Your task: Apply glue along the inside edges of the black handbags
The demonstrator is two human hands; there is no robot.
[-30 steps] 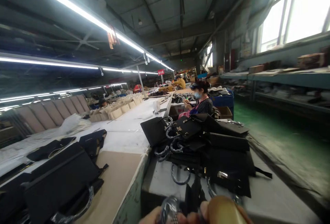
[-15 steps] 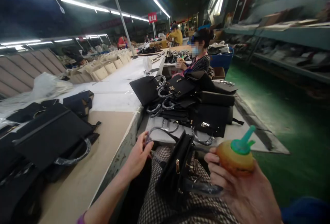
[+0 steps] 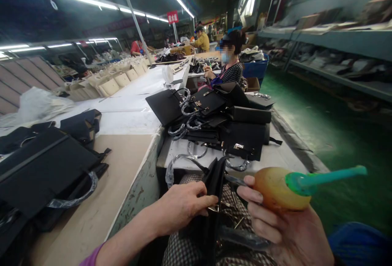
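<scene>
Currently, one black bag [image 3: 211, 225] stands between the two hands over the person's lap, opening upward, with checked cloth [image 3: 176, 253] beneath and around it. The left hand [image 3: 183, 200] comes in from the left, back of the hand uppermost. Its index finger is stretched out across the bag's upper edge; the others are bent beside it. Contact with the bag is noted. The thumb is not clearly seen, so it cannot be told whether these fingers pinch the edge or merely rest on it.

The right hand [image 3: 284, 229] has its fingers curled about an amber bottle [image 3: 272, 188], which is held against the palm, clear of the bag. The bottle's green nozzle [image 3: 330, 179] points to the right and slightly up. A dark handle end meets the right fingertips; whether it is gripped there cannot be determined. Another handle [image 3: 171, 170], wrapped in clear film, arches out on the bag's left.

Ahead, a pile of black bags [image 3: 248, 133] lies on a pale surface [image 3: 284, 158], several with film-covered handles and metal clasps. To the left, further black bags [image 3: 45, 168] lie on a tan surface [image 3: 122, 160]. Beyond the pile, a co-worker [image 3: 235, 70] in a striped top sits near a blue bin [image 3: 255, 72].
</scene>
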